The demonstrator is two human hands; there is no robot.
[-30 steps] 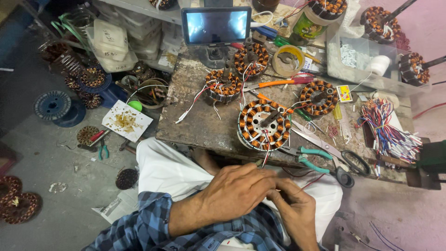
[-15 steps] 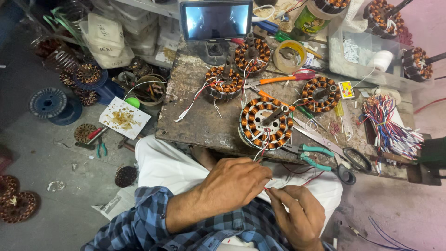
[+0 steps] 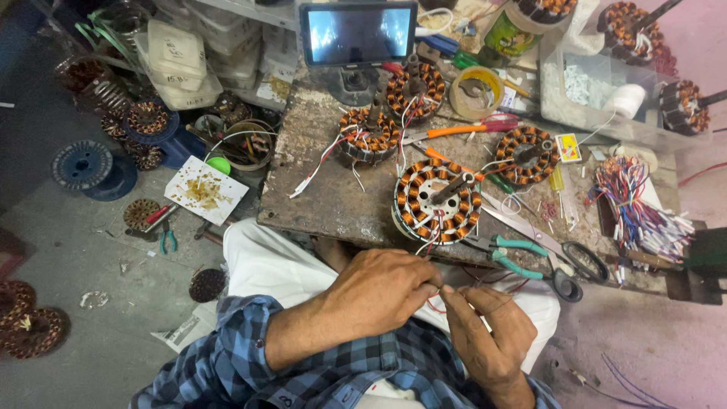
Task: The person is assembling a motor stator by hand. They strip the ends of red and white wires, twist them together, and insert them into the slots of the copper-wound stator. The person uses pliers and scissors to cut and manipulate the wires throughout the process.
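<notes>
the left hand and the right hand meet over the lap, just below the near edge of the worn workbench. fingertips of both hands are pinched narrow on thin red wires, which run up at 12 o'clock to the large copper-wound stator. the stator sits flat at the bench's near edge, its rim almost flush with that edge and its shaft tilted toward 2 o'clock. at 3 o'clock from the stator, green-handled pliers and black-handled scissors lie along the same edge, the scissor loops overhanging it. three smaller stators stand farther back: one at 10 o'clock, one at 12 o'clock, one at 2 o'clock, with an orange-handled tool between them. a tablet screen stands at the far edge. a bundle of multicoloured wires fills the right end. open room on the bench lies mainly at 9 o'clock from the large stator, on the bare left corner. beyond that corner, on the floor, lie a white card with scraps and a blue spool.
</notes>
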